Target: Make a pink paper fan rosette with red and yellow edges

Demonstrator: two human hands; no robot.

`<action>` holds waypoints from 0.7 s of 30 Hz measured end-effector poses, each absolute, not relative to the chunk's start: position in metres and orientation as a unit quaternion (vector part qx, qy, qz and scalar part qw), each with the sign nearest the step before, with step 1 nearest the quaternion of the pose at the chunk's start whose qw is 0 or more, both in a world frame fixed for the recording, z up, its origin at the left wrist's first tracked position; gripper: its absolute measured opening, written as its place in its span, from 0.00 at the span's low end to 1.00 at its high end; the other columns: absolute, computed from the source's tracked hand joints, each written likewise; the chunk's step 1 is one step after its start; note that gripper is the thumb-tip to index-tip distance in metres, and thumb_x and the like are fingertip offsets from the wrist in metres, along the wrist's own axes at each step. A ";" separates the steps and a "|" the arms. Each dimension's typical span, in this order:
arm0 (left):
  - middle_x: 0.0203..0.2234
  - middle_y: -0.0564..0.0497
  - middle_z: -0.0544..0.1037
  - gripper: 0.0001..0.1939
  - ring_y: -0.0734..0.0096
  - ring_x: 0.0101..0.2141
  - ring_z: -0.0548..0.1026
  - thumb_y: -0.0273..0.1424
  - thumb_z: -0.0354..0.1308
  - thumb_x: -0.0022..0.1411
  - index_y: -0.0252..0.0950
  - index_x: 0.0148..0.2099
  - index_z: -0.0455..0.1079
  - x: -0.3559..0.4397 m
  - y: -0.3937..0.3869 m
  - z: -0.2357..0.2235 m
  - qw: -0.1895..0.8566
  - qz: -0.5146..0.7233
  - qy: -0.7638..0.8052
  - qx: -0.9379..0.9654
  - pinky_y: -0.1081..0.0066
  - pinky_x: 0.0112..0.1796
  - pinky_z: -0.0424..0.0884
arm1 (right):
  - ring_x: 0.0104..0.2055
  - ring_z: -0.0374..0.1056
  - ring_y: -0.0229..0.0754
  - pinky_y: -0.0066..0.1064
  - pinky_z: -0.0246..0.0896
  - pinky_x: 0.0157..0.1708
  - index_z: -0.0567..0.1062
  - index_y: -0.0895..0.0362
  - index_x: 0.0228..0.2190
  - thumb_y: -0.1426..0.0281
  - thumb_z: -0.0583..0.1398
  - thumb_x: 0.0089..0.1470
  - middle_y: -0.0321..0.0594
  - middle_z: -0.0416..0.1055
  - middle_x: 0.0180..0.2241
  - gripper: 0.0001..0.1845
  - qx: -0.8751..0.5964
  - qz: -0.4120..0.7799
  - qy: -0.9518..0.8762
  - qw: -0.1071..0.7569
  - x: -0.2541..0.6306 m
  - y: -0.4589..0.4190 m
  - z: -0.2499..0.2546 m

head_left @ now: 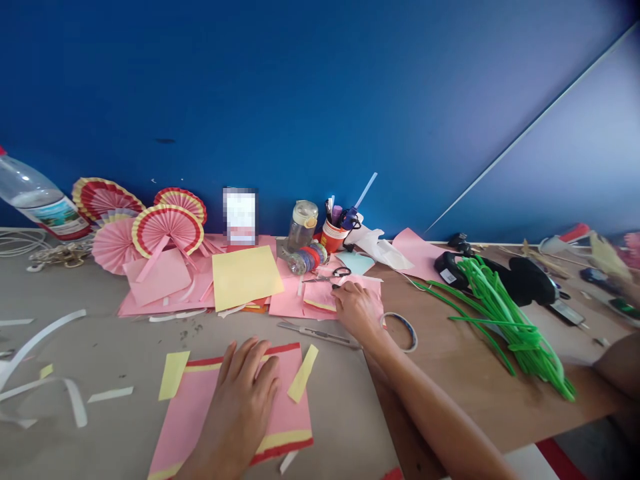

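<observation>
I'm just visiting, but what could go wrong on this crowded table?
The knife lies in the open between the left hand and the right hand; a careless sweep might knock it or nick skin.

The scissors lie close by the right hand's fingers, so they could get bumped.

A yellow strip lies aslant over the edge of the pink sheet; if it's loose, it might slide off.
</observation>
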State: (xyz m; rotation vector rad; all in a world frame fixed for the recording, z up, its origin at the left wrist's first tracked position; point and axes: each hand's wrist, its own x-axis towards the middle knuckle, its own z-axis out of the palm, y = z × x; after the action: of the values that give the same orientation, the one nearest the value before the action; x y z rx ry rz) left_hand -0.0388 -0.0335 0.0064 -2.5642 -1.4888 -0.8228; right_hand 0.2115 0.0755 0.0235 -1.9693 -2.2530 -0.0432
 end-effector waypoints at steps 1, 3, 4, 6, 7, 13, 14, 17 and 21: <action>0.46 0.44 0.72 0.11 0.55 0.51 0.67 0.22 0.48 0.62 0.37 0.43 0.69 -0.037 -0.032 0.008 0.034 -0.266 -0.480 -0.835 0.47 0.54 0.61 | 0.40 0.65 0.46 0.34 0.52 0.37 0.78 0.54 0.34 0.73 0.53 0.58 0.45 0.72 0.36 0.13 -0.658 -0.016 -0.750 0.070 0.212 0.075 0.024; 0.46 0.43 0.72 0.12 0.54 0.51 0.67 0.22 0.48 0.62 0.36 0.43 0.69 -0.033 -0.029 0.011 0.038 -0.263 -0.476 -0.838 0.46 0.53 0.61 | 0.41 0.64 0.46 0.34 0.51 0.36 0.78 0.54 0.35 0.73 0.54 0.58 0.45 0.71 0.37 0.12 -0.658 -0.018 -0.750 0.068 0.212 0.074 0.023; 0.46 0.43 0.72 0.12 0.54 0.51 0.67 0.22 0.47 0.62 0.36 0.43 0.69 -0.031 -0.027 0.012 0.038 -0.262 -0.477 -0.838 0.46 0.53 0.61 | 0.41 0.64 0.46 0.34 0.51 0.36 0.78 0.54 0.35 0.73 0.54 0.58 0.45 0.71 0.37 0.12 -0.657 -0.017 -0.750 0.070 0.211 0.074 0.023; 0.45 0.43 0.73 0.12 0.54 0.50 0.67 0.22 0.47 0.62 0.36 0.42 0.70 -0.027 -0.022 0.014 0.036 -0.259 -0.486 -0.834 0.45 0.53 0.61 | 0.41 0.64 0.46 0.33 0.50 0.37 0.78 0.54 0.36 0.73 0.54 0.58 0.44 0.71 0.38 0.12 -0.654 -0.012 -0.753 0.076 0.209 0.075 0.020; 0.45 0.43 0.73 0.12 0.54 0.50 0.67 0.22 0.47 0.62 0.36 0.41 0.70 -0.026 -0.020 0.015 0.031 -0.256 -0.491 -0.832 0.45 0.54 0.61 | 0.41 0.64 0.45 0.33 0.50 0.37 0.78 0.54 0.35 0.73 0.54 0.58 0.44 0.71 0.38 0.12 -0.650 -0.009 -0.755 0.079 0.207 0.075 0.019; 0.45 0.44 0.73 0.11 0.53 0.50 0.67 0.23 0.47 0.63 0.35 0.40 0.71 -0.024 -0.012 0.011 -0.002 -0.243 -0.520 -0.819 0.45 0.54 0.60 | 0.42 0.63 0.44 0.33 0.50 0.39 0.77 0.54 0.39 0.74 0.54 0.58 0.42 0.72 0.38 0.12 -0.625 0.010 -0.774 0.105 0.196 0.069 0.014; 0.45 0.44 0.73 0.11 0.53 0.51 0.67 0.23 0.47 0.63 0.35 0.40 0.71 -0.025 -0.011 0.009 -0.001 -0.243 -0.522 -0.818 0.45 0.54 0.60 | 0.42 0.63 0.44 0.33 0.50 0.40 0.77 0.54 0.39 0.74 0.54 0.57 0.42 0.72 0.38 0.12 -0.617 0.015 -0.778 0.114 0.195 0.068 0.013; 0.44 0.43 0.73 0.11 0.52 0.50 0.67 0.23 0.48 0.62 0.35 0.40 0.71 -0.028 -0.011 0.002 0.006 -0.247 -0.527 -0.813 0.44 0.53 0.61 | 0.42 0.63 0.45 0.33 0.50 0.42 0.77 0.55 0.38 0.75 0.54 0.57 0.42 0.71 0.37 0.12 -0.591 0.027 -0.794 0.137 0.190 0.064 0.011; 0.44 0.43 0.73 0.10 0.52 0.49 0.67 0.22 0.48 0.62 0.35 0.40 0.70 -0.030 -0.012 -0.002 0.016 -0.248 -0.531 -0.810 0.45 0.53 0.61 | 0.41 0.62 0.45 0.34 0.49 0.42 0.77 0.55 0.37 0.75 0.54 0.57 0.42 0.71 0.37 0.12 -0.576 0.033 -0.805 0.136 0.184 0.061 0.008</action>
State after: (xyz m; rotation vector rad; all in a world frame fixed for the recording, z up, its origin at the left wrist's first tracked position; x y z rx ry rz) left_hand -0.0297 -0.0117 -0.0016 -2.5188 -1.6514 -0.7715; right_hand 0.1843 0.0610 0.0081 -1.6678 -2.3317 0.0969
